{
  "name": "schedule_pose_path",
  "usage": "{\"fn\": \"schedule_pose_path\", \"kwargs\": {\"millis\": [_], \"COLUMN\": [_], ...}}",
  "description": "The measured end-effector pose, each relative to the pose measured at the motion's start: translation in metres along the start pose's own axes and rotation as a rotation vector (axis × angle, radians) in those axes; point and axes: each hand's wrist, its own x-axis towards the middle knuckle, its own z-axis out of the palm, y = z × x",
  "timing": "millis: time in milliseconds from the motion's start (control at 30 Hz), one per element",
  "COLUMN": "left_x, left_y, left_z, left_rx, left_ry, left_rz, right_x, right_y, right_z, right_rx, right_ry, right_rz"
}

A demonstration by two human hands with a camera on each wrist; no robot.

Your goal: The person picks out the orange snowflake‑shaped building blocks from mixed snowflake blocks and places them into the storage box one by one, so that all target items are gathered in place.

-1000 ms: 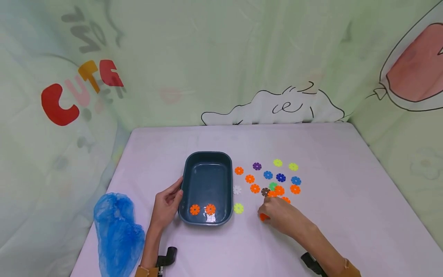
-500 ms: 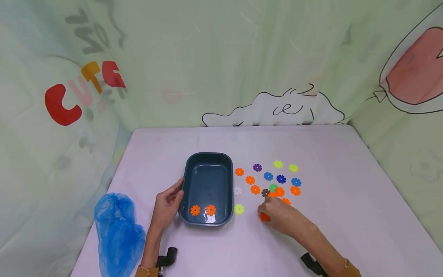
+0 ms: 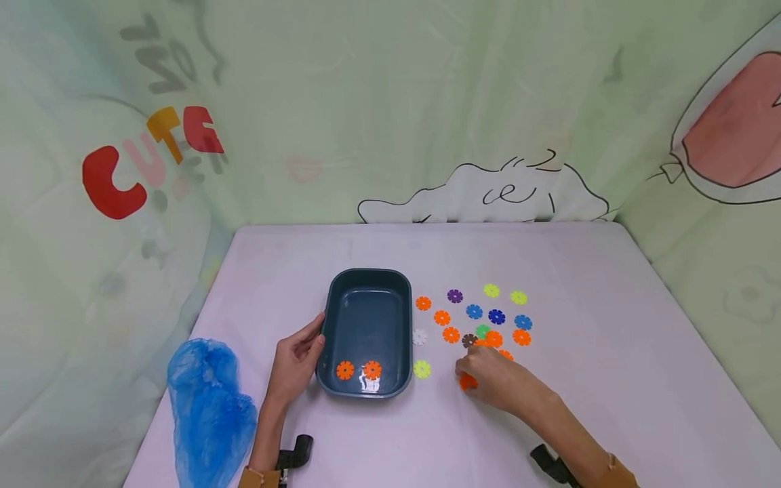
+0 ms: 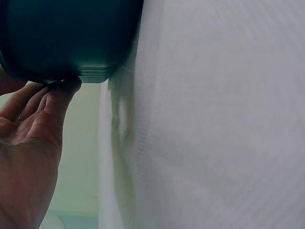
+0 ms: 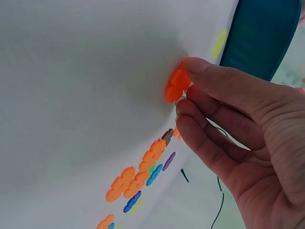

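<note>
A dark blue-green plastic tray [image 3: 369, 325] stands on the table with two orange flower-shaped discs [image 3: 345, 370] lying near its front end. My left hand [image 3: 291, 369] grips the tray's left side; in the left wrist view its fingers [image 4: 50, 107] meet the rim. To the tray's right my right hand [image 3: 497, 379] pinches an orange flower disc [image 5: 178, 82], held low by the table, thumb on one face and fingers curled behind. Just beyond this hand lie several more orange discs [image 3: 493, 338], partly overlapping, with a brown disc [image 3: 469, 341] beside them and a green disc [image 3: 483, 331] partly covered.
Loose purple [image 3: 455, 296], light blue, dark blue [image 3: 497, 316], yellow-green and orange discs are spread right of the tray. A white disc [image 3: 419, 337] and a yellow-green disc [image 3: 422, 369] lie close to its right wall. A crumpled blue plastic bag [image 3: 210, 413] lies at the left.
Slightly more of the orange disc shows at my right hand than a second ago. Both hands and the tray have stayed almost in place.
</note>
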Motion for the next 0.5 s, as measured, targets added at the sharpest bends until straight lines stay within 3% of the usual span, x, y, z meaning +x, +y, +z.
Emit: {"fn": "schedule_pose_path", "kwargs": {"millis": [333,500], "left_x": [-0.001,0.001], "left_y": [0.0,-0.001], "left_z": [-0.001,0.0], "left_rx": [0.0,-0.006], "left_ry": [0.002,-0.001], "left_rz": [-0.004,-0.001], "right_x": [0.004,0.006], "right_y": [-0.005,-0.003], "right_z": [-0.015,-0.028], "right_rx": [0.037,0.074], "right_ry": [-0.004,0.039], "right_rz": [0.081,0.042]}}
